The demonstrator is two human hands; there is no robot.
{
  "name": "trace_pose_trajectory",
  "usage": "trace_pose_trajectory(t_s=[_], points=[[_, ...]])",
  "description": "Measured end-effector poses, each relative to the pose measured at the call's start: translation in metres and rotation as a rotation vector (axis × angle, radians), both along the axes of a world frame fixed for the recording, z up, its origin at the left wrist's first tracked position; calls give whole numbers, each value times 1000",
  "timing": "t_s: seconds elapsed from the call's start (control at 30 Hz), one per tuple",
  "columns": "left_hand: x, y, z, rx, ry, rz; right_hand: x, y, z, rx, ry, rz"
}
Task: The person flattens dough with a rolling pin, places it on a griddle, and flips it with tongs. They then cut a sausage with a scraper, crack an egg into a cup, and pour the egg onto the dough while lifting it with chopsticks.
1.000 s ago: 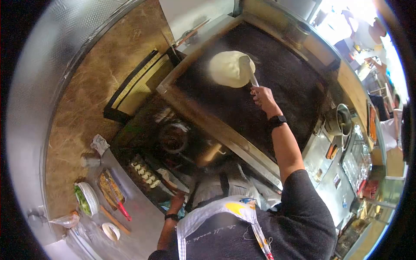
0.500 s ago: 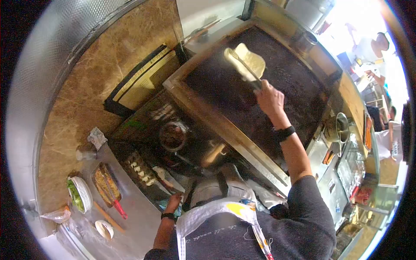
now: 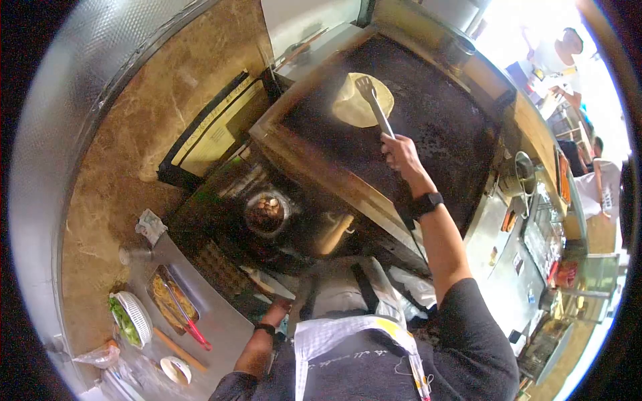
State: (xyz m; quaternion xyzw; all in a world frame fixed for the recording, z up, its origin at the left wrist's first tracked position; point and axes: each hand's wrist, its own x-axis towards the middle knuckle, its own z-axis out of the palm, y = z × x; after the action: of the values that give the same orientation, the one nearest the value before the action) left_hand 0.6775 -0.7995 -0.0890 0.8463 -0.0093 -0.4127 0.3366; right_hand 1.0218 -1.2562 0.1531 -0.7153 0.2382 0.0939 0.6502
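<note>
My right hand (image 3: 402,157) is closed around metal tongs (image 3: 380,119), whose slotted end lies over a round, pale flatbread (image 3: 358,113). The flatbread rests on the dark flat griddle (image 3: 441,134), near its far left part. Low by my body, my left hand (image 3: 276,314) is beside the steel counter edge, close to a pale flat blade (image 3: 273,284). Blur and shadow hide its fingers. Left of the griddle stands a round pot (image 3: 266,230) with pale and brown pieces in it.
On the left counter are a food tray (image 3: 159,304) with red-handled tongs (image 3: 194,334), a white basket of greens (image 3: 138,321) and a small bowl (image 3: 176,369). A metal container (image 3: 518,174) stands right of the griddle. Other people (image 3: 565,67) are beyond it.
The flatbread was lifted and folded at the tongs; now it lies flat and open on the griddle. My right hand has shifted slightly left. Pale pieces now show in the pot.
</note>
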Motion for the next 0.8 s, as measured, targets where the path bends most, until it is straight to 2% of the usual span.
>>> trace_pose_trajectory(t_s=[0.03, 0.07, 0.1, 0.13, 0.2, 0.23, 0.27, 0.33, 0.37, 0.4, 0.47, 0.6, 0.67, 0.73, 0.8], points=[[5, 8, -21, -19, -160, -127, 5, 12, 3, 78, -27, -29], [15, 5, -13, -38, -318, -253, 9, 21, 6, 156, -52, -57], [20, -2, -2, -200, 55, 304, 17, 25, -5, 162, -54, -80], [33, -11, 24, -200, 56, 303, 23, 28, -12, 162, -54, -80], [53, -23, 65, -57, 264, 496, 33, 34, -22, 85, -60, -154], [55, -25, 70, -15, 178, 398, 36, 33, -26, 52, -74, -166], [47, -18, 57, -16, 179, 403, 41, 31, -31, 44, -86, -168], [21, -2, 27, -122, -87, 300, 54, 23, -45, -48, -46, -150], [14, 1, 23, -126, -86, 310, 54, 21, -37, 38, -6, -95], [8, 4, 20, -106, -111, 278, 51, 27, -35, -159, -8, -141], [-9, 12, 9, -87, -136, 253, 49, 29, -34, -290, 16, -141], [-33, 21, -11, -88, -54, 355, 47, 24, -37, -226, 18, -107], [-30, 18, -3, -95, -3, 404, 45, 25, -27, -238, 32, -64], [-22, 20, 5, -38, -19, 244, 51, 20, -26, -244, 20, -63], [-17, 17, 13, -97, -72, 275, 64, 12, -31, -302, -27, -17]])
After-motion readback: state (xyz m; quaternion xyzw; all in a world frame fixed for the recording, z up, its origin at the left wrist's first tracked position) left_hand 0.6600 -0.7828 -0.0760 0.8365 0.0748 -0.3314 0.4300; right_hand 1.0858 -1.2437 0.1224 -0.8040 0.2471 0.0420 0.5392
